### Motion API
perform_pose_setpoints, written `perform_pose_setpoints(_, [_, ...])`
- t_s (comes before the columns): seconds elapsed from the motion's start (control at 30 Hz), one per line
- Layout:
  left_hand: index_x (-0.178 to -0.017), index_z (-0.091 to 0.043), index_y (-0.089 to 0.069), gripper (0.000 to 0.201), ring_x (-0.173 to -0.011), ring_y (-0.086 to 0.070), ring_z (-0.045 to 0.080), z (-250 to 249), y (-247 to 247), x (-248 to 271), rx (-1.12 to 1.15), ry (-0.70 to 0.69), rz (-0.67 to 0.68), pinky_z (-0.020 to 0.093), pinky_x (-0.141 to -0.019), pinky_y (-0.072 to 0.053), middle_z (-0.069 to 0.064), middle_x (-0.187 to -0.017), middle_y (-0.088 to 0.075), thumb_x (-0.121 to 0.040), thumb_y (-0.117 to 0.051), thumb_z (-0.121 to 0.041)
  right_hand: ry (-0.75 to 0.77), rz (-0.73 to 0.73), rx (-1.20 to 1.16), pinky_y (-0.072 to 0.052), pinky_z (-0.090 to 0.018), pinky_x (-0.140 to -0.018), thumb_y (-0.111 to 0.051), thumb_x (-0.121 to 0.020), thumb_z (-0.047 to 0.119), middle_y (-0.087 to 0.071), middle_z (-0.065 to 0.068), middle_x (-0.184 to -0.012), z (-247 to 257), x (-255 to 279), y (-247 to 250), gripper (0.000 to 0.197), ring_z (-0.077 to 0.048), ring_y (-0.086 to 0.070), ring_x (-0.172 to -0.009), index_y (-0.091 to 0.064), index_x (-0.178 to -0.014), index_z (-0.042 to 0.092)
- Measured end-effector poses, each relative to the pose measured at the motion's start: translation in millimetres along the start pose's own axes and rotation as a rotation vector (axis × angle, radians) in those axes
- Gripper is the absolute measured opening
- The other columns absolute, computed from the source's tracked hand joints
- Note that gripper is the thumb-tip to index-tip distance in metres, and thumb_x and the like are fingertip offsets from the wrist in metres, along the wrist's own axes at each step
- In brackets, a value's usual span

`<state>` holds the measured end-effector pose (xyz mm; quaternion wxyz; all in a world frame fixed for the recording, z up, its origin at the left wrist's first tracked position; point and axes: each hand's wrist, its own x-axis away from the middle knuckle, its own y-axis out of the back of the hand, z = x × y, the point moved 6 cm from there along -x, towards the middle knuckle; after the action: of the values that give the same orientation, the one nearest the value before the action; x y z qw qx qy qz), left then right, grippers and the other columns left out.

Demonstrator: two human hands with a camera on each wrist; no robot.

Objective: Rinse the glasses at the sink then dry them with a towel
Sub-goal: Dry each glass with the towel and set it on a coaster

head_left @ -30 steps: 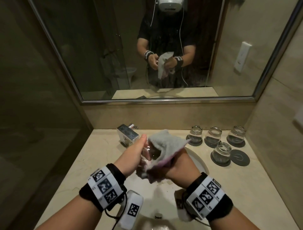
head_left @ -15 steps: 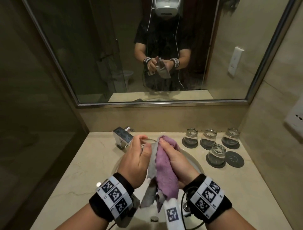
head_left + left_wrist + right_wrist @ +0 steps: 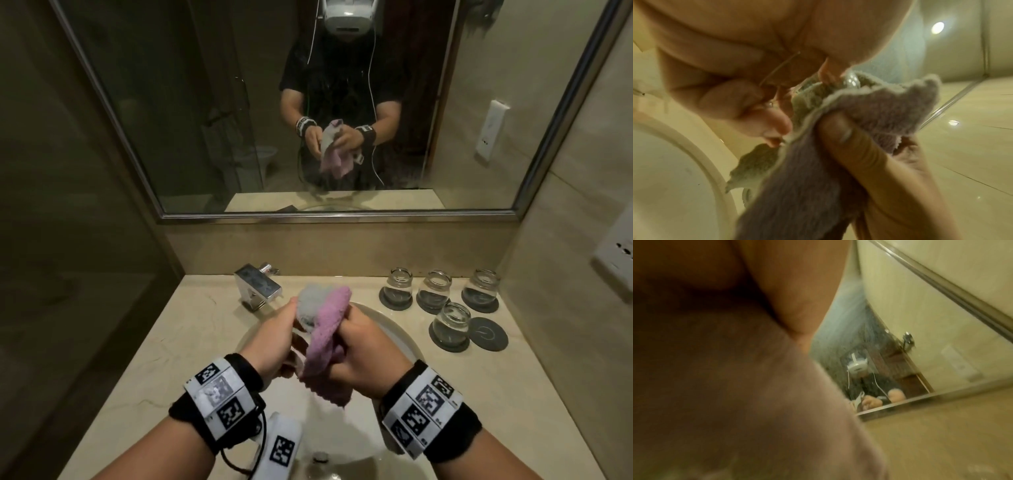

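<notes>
Over the sink basin (image 3: 394, 329) my left hand (image 3: 274, 339) grips a clear glass (image 3: 306, 322), mostly hidden by a pink and grey towel (image 3: 325, 342). My right hand (image 3: 363, 349) grips the towel and presses it against the glass. In the left wrist view the glass (image 3: 851, 81) shows between my left fingers (image 3: 772, 123), with the towel (image 3: 879, 110) bunched against it under my right thumb. Hand and blurred towel (image 3: 756, 402) fill the right wrist view. Several glasses (image 3: 450, 322) stand upside down on dark coasters at the right of the counter.
A chrome faucet (image 3: 258, 284) stands behind the basin at the left. One dark coaster (image 3: 488, 334) lies bare beside the front glass. A mirror (image 3: 239, 102) spans the wall behind the counter. The beige counter (image 3: 191, 325) ends at walls on both sides.
The towel has shifted around the glass: from draped over it, to hanging down beside it, to bunched over its top now. Both hands stay over the basin, and my view has tilted.
</notes>
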<state>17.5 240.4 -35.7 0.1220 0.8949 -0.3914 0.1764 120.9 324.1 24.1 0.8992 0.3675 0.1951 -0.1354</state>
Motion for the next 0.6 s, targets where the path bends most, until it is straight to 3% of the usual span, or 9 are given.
perform_pose_setpoints(0.07, [-0.08, -0.018, -0.075, 0.057, -0.088, -0.063, 0.03, -4.9, 3.0, -1.0, 0.066, -0.08, -0.082, 0.046, -0.081, -0.045, 0.025, -0.098, -0.071, -0.09, -0.044, -0.065, -0.049, -0.127, -0.096, -0.046, -0.024, -0.099, -0.077, -0.068, 0.003, -0.065, -0.008, -0.114, -5.0, 0.5, 0.8, 0.041, -0.011, -0.057, -0.107, -0.069, -0.109, 0.007])
perform_pose_setpoints(0.13, [-0.092, -0.016, -0.075, 0.058, -0.102, -0.066, 0.025, -13.6, 3.2, 1.9, 0.087, -0.221, -0.155, 0.049, -0.103, -0.044, 0.011, -0.103, -0.074, -0.094, -0.039, -0.062, -0.231, -0.23, -0.417, -0.053, -0.033, -0.09, -0.075, -0.071, -0.002, -0.071, -0.007, -0.107, -12.7, -0.7, 3.2, 0.038, -0.018, -0.066, -0.102, -0.069, -0.108, 0.006])
perform_pose_setpoints(0.2, [-0.103, -0.019, -0.063, 0.063, -0.104, -0.063, 0.02, -25.4, 0.0, 12.2, -0.043, -0.418, -0.183, 0.047, -0.102, -0.044, 0.003, -0.102, -0.069, -0.088, -0.032, -0.072, -0.429, -0.261, -0.803, -0.054, -0.03, -0.089, -0.075, -0.077, 0.005, -0.072, -0.013, -0.107, -19.5, -5.9, -0.5, 0.037, -0.023, -0.067, -0.103, -0.065, -0.111, -0.001])
perform_pose_setpoints(0.27, [-0.102, -0.027, -0.049, 0.052, -0.098, -0.061, 0.015, -35.2, -2.6, 28.4, -0.23, -0.56, -0.222, 0.043, -0.094, -0.048, -0.001, -0.099, -0.063, -0.084, -0.026, -0.07, -0.6, -0.213, -1.172, -0.05, -0.04, -0.097, -0.069, -0.084, 0.018, -0.063, -0.027, -0.117, -23.7, -9.2, -9.9, 0.045, -0.035, -0.062, -0.11, -0.057, -0.117, -0.008])
perform_pose_setpoints(0.37, [-0.114, -0.032, -0.04, 0.046, -0.1, -0.059, 0.01, -55.0, -5.0, 50.8, -0.507, -0.75, -0.243, 0.032, -0.088, -0.048, -0.003, -0.109, -0.059, -0.086, -0.025, -0.066, -0.666, -0.043, -1.466, -0.04, -0.049, -0.106, -0.058, -0.093, 0.023, -0.056, -0.029, -0.125, -18.0, -7.0, -17.5, 0.047, -0.038, -0.056, -0.115, -0.05, -0.129, -0.006])
perform_pose_setpoints(0.47, [-0.115, -0.031, -0.046, 0.046, -0.091, -0.061, 0.008, -67.4, 5.1, 52.1, -0.525, -0.817, -0.175, 0.029, -0.078, -0.048, -0.003, -0.104, -0.062, -0.086, -0.031, -0.064, -0.622, 0.096, -1.195, -0.051, -0.04, -0.093, -0.068, -0.079, 0.014, -0.065, -0.021, -0.111, -9.4, 0.2, -9.8, 0.044, -0.031, -0.063, -0.102, -0.056, -0.118, -0.004])
perform_pose_setpoints(0.53, [-0.113, -0.029, -0.052, 0.047, -0.085, -0.057, 0.004, -70.0, 9.0, 49.1, -0.58, -0.813, -0.128, 0.027, -0.075, -0.044, -0.006, -0.101, -0.061, -0.085, -0.035, -0.063, -0.538, 0.159, -0.764, -0.053, -0.02, -0.076, -0.079, -0.069, 0.007, -0.074, 0.0, -0.09, 1.9, -0.2, 1.1, 0.038, -0.011, -0.069, -0.086, -0.063, -0.103, 0.002])
perform_pose_setpoints(0.6, [-0.113, -0.024, -0.055, 0.054, -0.084, -0.051, 0.003, -66.5, 3.3, 49.3, -0.751, -0.807, -0.126, 0.024, -0.074, -0.038, -0.008, -0.1, -0.057, -0.082, -0.034, -0.064, -0.441, 0.208, -0.446, -0.044, -0.005, -0.058, -0.08, -0.067, -0.001, -0.069, 0.019, -0.065, 15.6, -5.1, 4.7, 0.029, 0.009, -0.063, -0.062, -0.064, -0.085, 0.014])
